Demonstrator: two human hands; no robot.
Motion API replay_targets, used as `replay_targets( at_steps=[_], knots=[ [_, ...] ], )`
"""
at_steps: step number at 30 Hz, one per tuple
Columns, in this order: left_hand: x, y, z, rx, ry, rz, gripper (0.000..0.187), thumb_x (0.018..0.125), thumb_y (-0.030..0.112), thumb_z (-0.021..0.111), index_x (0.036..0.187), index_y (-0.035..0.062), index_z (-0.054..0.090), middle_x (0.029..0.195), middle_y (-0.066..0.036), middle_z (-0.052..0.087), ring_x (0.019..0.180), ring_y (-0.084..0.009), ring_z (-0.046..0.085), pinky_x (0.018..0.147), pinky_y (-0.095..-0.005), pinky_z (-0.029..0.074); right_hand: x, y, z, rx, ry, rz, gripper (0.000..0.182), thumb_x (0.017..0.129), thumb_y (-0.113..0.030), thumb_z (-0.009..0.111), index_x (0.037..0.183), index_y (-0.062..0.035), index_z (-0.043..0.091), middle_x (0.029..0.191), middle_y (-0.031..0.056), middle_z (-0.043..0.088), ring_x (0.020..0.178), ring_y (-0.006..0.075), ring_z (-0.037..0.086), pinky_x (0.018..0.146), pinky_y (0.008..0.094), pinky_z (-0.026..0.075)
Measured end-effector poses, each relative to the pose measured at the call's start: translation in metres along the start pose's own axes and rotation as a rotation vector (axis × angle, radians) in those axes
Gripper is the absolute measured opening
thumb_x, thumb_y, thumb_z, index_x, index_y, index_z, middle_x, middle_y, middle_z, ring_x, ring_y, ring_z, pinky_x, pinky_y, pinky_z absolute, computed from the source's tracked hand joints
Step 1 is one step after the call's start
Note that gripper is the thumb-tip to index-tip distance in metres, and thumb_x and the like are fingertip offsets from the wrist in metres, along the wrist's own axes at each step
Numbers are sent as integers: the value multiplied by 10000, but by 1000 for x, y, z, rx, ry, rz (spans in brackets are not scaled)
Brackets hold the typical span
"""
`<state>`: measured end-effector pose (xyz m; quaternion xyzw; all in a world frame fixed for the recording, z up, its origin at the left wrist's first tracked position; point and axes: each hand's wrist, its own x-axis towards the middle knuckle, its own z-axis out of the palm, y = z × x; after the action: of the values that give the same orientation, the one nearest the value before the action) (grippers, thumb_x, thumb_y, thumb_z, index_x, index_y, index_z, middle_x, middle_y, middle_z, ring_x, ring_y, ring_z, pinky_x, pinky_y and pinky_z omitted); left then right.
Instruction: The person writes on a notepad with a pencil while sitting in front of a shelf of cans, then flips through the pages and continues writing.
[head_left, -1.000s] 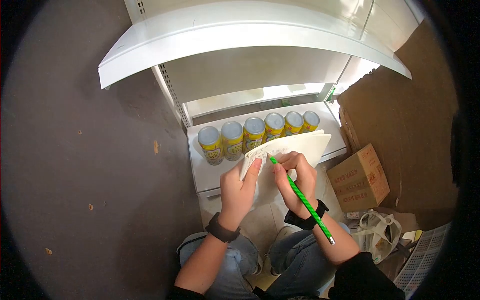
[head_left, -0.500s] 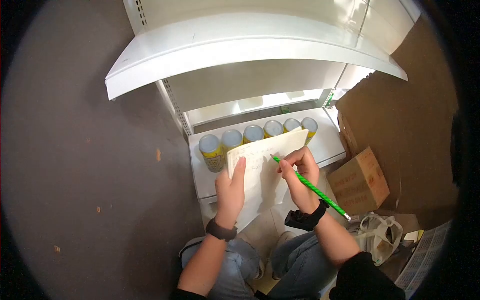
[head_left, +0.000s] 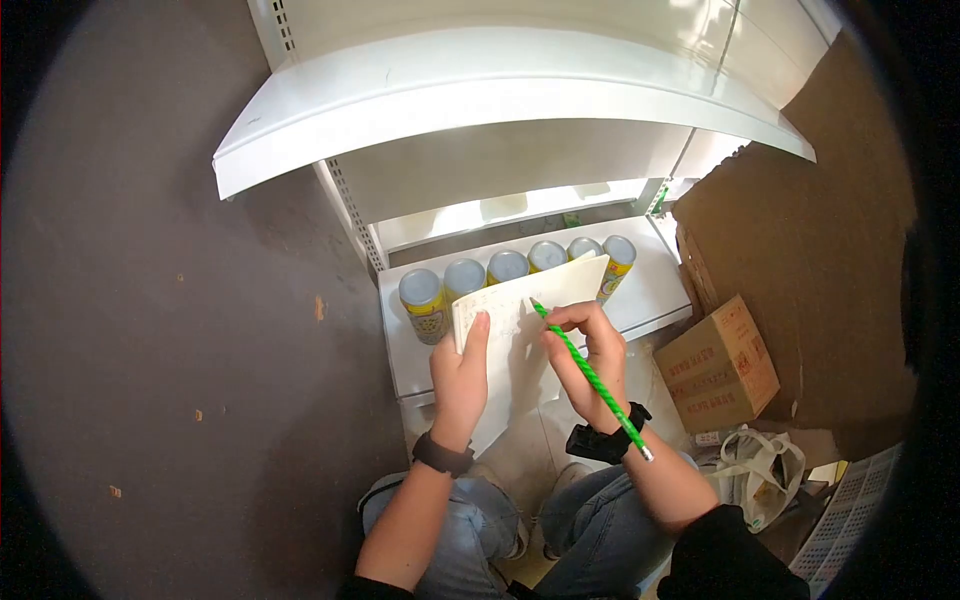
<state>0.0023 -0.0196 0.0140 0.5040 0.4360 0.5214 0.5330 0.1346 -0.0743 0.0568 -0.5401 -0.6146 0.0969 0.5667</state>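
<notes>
An open notebook (head_left: 520,345) with faint writing near its top is held by its left edge in my left hand (head_left: 461,385), the thumb lying on the page. My right hand (head_left: 592,365) grips a green striped pencil (head_left: 590,375) over the page, its tip near the upper part of the paper. The pencil's white end points down toward my right wrist. Behind the notebook, several yellow cans (head_left: 425,308) with silver tops stand in a row on the low white shelf (head_left: 655,280); the notebook partly covers some of them.
A wide white shelf (head_left: 500,95) juts out above the cans. To the right are a small cardboard box (head_left: 715,365), a large cardboard sheet (head_left: 830,250), a plastic bag (head_left: 757,470) and a grey plastic crate (head_left: 850,520). My knees are below.
My right hand has moved slightly left, and the pencil has swung to a steeper angle with its tip further left and up. The notebook's right edge has shifted slightly left.
</notes>
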Motion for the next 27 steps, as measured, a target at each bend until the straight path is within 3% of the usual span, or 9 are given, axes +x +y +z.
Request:
replay_targets(
  at_steps=[3, 16, 18, 27],
  knots=[
    [-4, 6, 2, -7, -13, -22, 343, 892, 269, 524, 937, -60, 607, 817, -85, 638, 750, -104, 554, 678, -274, 441, -4, 3, 2, 164, 7, 186, 132, 735, -21, 602, 832, -10, 514, 776, 96, 593, 745, 209, 600, 703, 288, 461],
    [-6, 4, 2, 24, -48, -16, 337, 896, 270, 521, 929, -53, 612, 782, -76, 628, 725, -93, 534, 659, -275, 439, -4, 3, 2, 93, -60, 108, 123, 735, -23, 613, 812, -11, 519, 744, 104, 595, 804, 234, 617, 774, 323, 467],
    [-7, 5, 3, -28, -48, 4, 341, 897, 273, 521, 928, -53, 614, 771, -76, 627, 716, -93, 534, 650, -275, 440, -3, 2, 2, 42, -99, 65, 97, 768, 1, 562, 814, -27, 481, 704, 72, 628, 674, 133, 599, 920, 363, 398],
    [-6, 3, 3, -25, -58, -2, 342, 896, 271, 522, 943, -56, 610, 802, -82, 637, 740, -92, 534, 674, -273, 439, -3, 2, 3, 31, -88, 70, 105, 770, -4, 578, 814, -21, 483, 703, 72, 627, 675, 137, 593, 901, 351, 411]
  ],
)
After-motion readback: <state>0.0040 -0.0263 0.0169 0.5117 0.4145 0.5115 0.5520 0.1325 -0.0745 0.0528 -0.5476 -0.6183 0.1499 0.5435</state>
